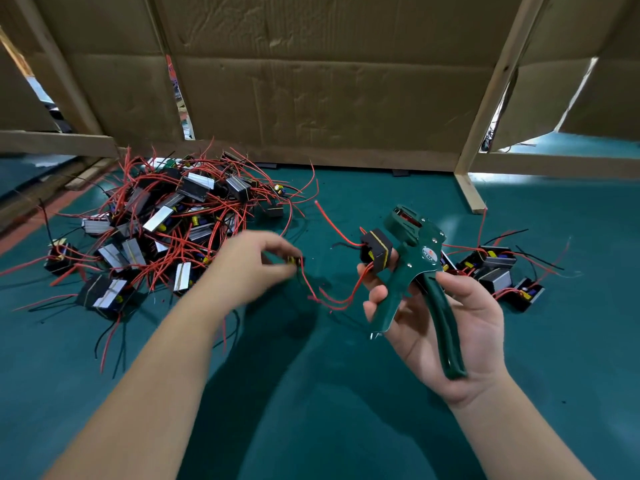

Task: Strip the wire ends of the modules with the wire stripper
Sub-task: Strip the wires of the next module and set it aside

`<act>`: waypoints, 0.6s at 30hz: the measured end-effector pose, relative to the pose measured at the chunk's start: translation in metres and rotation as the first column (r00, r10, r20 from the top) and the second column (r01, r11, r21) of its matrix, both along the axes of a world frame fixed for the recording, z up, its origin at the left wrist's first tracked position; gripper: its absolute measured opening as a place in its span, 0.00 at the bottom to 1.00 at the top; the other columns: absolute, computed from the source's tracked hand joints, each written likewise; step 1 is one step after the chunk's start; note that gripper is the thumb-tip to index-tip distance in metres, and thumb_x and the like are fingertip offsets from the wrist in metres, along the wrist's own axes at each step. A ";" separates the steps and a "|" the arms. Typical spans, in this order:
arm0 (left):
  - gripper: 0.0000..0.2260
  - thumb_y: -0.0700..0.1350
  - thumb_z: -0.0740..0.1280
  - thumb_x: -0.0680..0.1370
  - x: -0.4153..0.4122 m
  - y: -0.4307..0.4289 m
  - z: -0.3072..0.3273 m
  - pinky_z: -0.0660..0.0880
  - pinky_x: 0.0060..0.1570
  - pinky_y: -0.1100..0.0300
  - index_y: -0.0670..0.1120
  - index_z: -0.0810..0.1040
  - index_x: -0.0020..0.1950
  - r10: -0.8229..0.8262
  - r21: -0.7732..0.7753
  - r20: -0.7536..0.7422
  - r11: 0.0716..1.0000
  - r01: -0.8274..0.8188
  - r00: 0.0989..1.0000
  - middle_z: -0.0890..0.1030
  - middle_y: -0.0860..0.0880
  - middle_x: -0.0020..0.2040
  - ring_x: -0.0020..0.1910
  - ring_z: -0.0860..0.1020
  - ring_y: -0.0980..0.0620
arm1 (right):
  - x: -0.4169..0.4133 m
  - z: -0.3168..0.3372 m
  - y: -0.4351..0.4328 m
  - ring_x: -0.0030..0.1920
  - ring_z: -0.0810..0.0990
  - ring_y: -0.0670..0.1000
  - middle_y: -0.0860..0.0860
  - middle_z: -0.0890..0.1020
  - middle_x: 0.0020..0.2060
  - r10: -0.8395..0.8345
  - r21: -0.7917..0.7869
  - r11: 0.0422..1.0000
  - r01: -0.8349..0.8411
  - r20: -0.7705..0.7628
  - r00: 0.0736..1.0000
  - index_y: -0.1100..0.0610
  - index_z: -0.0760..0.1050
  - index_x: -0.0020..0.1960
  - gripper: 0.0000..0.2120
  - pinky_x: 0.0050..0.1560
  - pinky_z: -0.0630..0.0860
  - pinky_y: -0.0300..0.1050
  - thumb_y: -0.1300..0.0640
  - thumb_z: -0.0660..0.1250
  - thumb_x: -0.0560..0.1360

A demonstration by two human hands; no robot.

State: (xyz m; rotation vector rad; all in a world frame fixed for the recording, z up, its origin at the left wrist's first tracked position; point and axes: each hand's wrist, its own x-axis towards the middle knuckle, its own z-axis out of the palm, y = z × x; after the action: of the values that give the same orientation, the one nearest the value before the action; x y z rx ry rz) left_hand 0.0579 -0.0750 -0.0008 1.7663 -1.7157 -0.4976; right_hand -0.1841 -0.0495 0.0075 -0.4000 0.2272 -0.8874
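My right hand [446, 320] grips a green wire stripper [417, 268] by its handles, jaws pointing up and away. A black module [375, 254] with red wires sits against the stripper, held by the fingertips of the same hand. My left hand [252, 265], blurred by motion, pinches a small black and yellow module [296, 262] whose red wires [332, 299] trail down to the right. A big heap of modules [156, 223] with red and black wires lies at the left. A smaller group of modules [498, 268] lies at the right.
The table has a green mat [311, 410]. Cardboard sheets [311, 91] on a wooden frame wall off the back. A wooden post [471, 192] stands on the mat at the right, and a wooden rail [55, 143] runs at the left.
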 end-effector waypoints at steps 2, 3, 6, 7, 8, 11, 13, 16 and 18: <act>0.08 0.42 0.73 0.71 0.006 -0.022 0.018 0.65 0.32 0.77 0.53 0.84 0.47 0.119 -0.091 -0.004 0.989 -0.119 0.993 0.80 0.58 0.38 0.31 0.73 0.67 | -0.001 0.001 0.000 0.40 0.81 0.58 0.65 0.78 0.54 0.000 -0.009 1.000 0.000 0.015 1.000 0.64 0.80 0.54 0.25 0.46 0.81 0.55 0.59 0.75 0.58; 0.08 0.42 0.73 0.72 0.009 -0.034 0.030 0.66 0.34 0.76 0.51 0.84 0.49 0.184 -0.151 -0.035 0.971 -0.187 0.982 0.81 0.56 0.39 0.34 0.75 0.65 | -0.001 0.001 0.000 0.40 0.81 0.58 0.66 0.78 0.55 -0.001 -0.013 1.000 0.001 0.021 1.000 0.64 0.80 0.54 0.24 0.47 0.81 0.55 0.59 0.75 0.58; 0.14 0.47 0.71 0.74 0.020 -0.067 0.067 0.70 0.45 0.69 0.46 0.81 0.59 0.349 -0.319 -0.118 0.873 -0.368 0.930 0.84 0.48 0.49 0.44 0.77 0.56 | -0.001 0.001 0.000 0.40 0.80 0.58 0.66 0.77 0.56 -0.010 -0.011 1.000 0.010 0.016 1.000 0.64 0.79 0.55 0.26 0.46 0.81 0.55 0.58 0.74 0.58; 0.20 0.50 0.71 0.74 0.024 -0.077 0.077 0.71 0.51 0.65 0.45 0.77 0.65 0.382 -0.332 -0.100 0.857 -0.393 0.919 0.83 0.46 0.54 0.49 0.78 0.54 | 0.000 0.002 0.000 0.39 0.80 0.58 0.66 0.77 0.56 -0.010 -0.010 1.000 0.010 0.010 1.000 0.64 0.79 0.55 0.26 0.46 0.81 0.55 0.58 0.75 0.58; 0.27 0.52 0.70 0.75 0.028 -0.085 0.085 0.70 0.57 0.62 0.43 0.69 0.71 0.405 -0.306 -0.051 0.864 -0.401 0.913 0.81 0.44 0.58 0.56 0.77 0.50 | 0.000 0.002 0.000 0.39 0.80 0.58 0.66 0.77 0.56 -0.009 -0.010 1.000 0.009 0.005 1.000 0.63 0.79 0.54 0.26 0.45 0.81 0.55 0.58 0.75 0.57; 0.36 0.52 0.66 0.77 0.029 -0.092 0.093 0.66 0.64 0.54 0.40 0.52 0.78 0.386 -0.143 0.168 0.920 -0.365 0.907 0.70 0.38 0.70 0.68 0.68 0.40 | 0.001 0.002 0.000 0.39 0.81 0.58 0.66 0.78 0.54 -0.001 0.000 1.000 0.001 0.003 1.000 0.64 0.80 0.53 0.26 0.45 0.81 0.55 0.59 0.77 0.55; 0.28 0.46 0.65 0.78 0.021 -0.079 0.088 0.67 0.63 0.53 0.39 0.60 0.75 0.307 -0.104 0.317 0.952 -0.288 0.897 0.70 0.36 0.69 0.66 0.70 0.38 | 0.001 0.001 -0.001 0.39 0.81 0.59 0.66 0.79 0.54 0.010 0.006 1.000 -0.010 0.023 1.000 0.64 0.80 0.53 0.27 0.45 0.81 0.55 0.59 0.77 0.55; 0.28 0.49 0.68 0.77 0.004 -0.036 0.066 0.64 0.69 0.57 0.43 0.65 0.73 0.036 0.047 0.478 0.997 -0.066 0.877 0.69 0.43 0.72 0.70 0.68 0.45 | 0.002 0.000 -0.001 0.40 0.81 0.59 0.66 0.78 0.55 0.029 -0.011 1.000 -0.029 0.048 0.998 0.64 0.80 0.55 0.26 0.47 0.80 0.55 0.59 0.76 0.58; 0.35 0.57 0.70 0.73 -0.014 -0.003 0.054 0.59 0.70 0.64 0.50 0.60 0.76 -0.227 0.161 0.269 0.969 0.188 0.936 0.66 0.51 0.74 0.71 0.66 0.56 | 0.002 -0.001 -0.001 0.40 0.81 0.59 0.66 0.78 0.55 0.032 -0.018 0.999 -0.032 0.047 0.998 0.64 0.79 0.56 0.25 0.47 0.80 0.55 0.58 0.75 0.60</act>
State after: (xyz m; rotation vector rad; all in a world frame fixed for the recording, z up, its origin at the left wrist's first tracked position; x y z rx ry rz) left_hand 0.0436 -0.0776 0.0532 1.8300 -2.1320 -0.4735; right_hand -0.1819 -0.0504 0.0063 -0.3969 0.1692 -0.8670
